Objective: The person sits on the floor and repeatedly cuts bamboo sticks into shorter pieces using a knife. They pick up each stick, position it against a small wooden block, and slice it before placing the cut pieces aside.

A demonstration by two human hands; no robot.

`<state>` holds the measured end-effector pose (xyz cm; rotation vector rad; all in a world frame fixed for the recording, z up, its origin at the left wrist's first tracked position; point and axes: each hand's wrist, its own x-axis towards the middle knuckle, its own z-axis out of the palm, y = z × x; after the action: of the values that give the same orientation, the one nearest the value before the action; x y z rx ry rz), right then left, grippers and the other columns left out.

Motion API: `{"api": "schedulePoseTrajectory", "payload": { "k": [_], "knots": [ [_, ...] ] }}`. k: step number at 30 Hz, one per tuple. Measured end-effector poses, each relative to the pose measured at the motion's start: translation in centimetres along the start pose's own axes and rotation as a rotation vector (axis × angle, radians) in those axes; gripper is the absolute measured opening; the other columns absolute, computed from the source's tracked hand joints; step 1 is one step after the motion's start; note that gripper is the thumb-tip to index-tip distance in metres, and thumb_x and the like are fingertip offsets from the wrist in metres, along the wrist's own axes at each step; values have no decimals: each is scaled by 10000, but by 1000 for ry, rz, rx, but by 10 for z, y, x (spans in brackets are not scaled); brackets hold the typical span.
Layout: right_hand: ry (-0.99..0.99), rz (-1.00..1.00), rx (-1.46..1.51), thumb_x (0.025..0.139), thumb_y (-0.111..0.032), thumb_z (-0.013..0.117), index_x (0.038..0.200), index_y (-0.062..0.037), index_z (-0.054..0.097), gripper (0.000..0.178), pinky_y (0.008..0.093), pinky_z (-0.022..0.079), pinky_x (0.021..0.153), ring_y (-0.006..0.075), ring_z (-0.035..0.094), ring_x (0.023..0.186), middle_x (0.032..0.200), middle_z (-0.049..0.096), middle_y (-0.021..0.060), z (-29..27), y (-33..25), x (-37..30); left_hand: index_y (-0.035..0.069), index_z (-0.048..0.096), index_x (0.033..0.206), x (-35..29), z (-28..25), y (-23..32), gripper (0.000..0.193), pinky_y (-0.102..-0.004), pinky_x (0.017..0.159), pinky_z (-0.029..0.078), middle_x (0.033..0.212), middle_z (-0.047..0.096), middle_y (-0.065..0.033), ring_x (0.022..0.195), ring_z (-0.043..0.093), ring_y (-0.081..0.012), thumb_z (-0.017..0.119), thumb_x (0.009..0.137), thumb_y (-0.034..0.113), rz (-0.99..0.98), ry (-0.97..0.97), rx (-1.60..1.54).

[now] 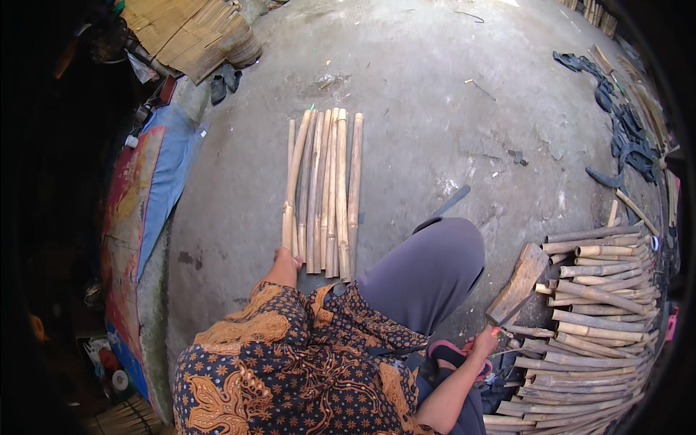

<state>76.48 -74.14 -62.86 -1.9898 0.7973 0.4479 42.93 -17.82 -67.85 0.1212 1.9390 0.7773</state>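
Observation:
Several bamboo poles (331, 196) lie side by side on the concrete floor in front of me. My left hand (288, 258) is at the near end of the leftmost ones, its fingers closed round a bamboo pole (289, 210). Low on the right, my right hand (484, 342) grips a knife, with a bit of orange-red showing at the handle. The knife's dark blade (500, 317) lies against the near end of a worn wooden block (520, 281); much of the knife is hard to make out.
A big stack of cut bamboo pieces (598, 326) fills the lower right, beside the block. A grey strip (451, 201) lies beyond my bent knee. Dark rubber-like strips (629, 138) are heaped far right. Blue and red sheeting (148, 210) covers a ledge at left; woven mats (181, 36) lie behind.

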Motion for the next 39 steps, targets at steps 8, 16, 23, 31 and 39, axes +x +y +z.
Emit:
{"api": "schedulePoseTrajectory", "payload": {
  "k": [8, 16, 23, 31, 39],
  "knots": [
    [24, 30, 18, 919, -265, 552, 825, 22, 552, 302, 408, 466, 376, 266, 588, 399, 561, 551, 129, 8, 6, 2, 10, 662, 1311, -32, 55, -36, 475, -462, 978, 529, 1285, 668, -219, 1207, 634, -353, 492, 1006, 331, 655, 397, 1134],
    [154, -57, -266, 832, -336, 620, 933, 7, 711, 369, 519, 536, 791, 401, 727, 893, 888, 733, 244, 6, -16, -17, 4, 705, 1184, -149, 196, -11, 439, -385, 752, 560, 1027, 724, -181, 877, 703, -316, 541, 1000, 367, 825, -471, 1387],
    [196, 10, 112, 883, -305, 600, 912, 13, 700, 334, 434, 560, 592, 294, 721, 621, 722, 703, 190, 12, -24, -17, -7, 711, 1100, -461, 342, -135, 437, -371, 778, 541, 938, 736, -140, 852, 690, -210, 610, 1000, 407, 1611, -1547, 1658],
    [109, 56, 180, 856, -349, 610, 1016, -2, 725, 399, 511, 540, 904, 459, 685, 1037, 1041, 707, 307, -3, -23, -17, 83, 741, 1147, -654, 171, -420, 352, -433, 921, 537, 1111, 733, -201, 1041, 699, -365, 598, 1001, 371, 1822, -2372, 1909],
    [-306, -122, 1661, 1114, -341, 485, 1473, -59, 473, 456, 351, 354, 1172, 156, 438, 1393, 1523, 480, 66, 69, 46, 17, 38, 346, 1557, -577, -51, -615, 775, -484, 1074, 490, 1557, 366, -249, 1388, 460, -361, 701, 975, 405, -113, -1735, 2197]
  ]
}}
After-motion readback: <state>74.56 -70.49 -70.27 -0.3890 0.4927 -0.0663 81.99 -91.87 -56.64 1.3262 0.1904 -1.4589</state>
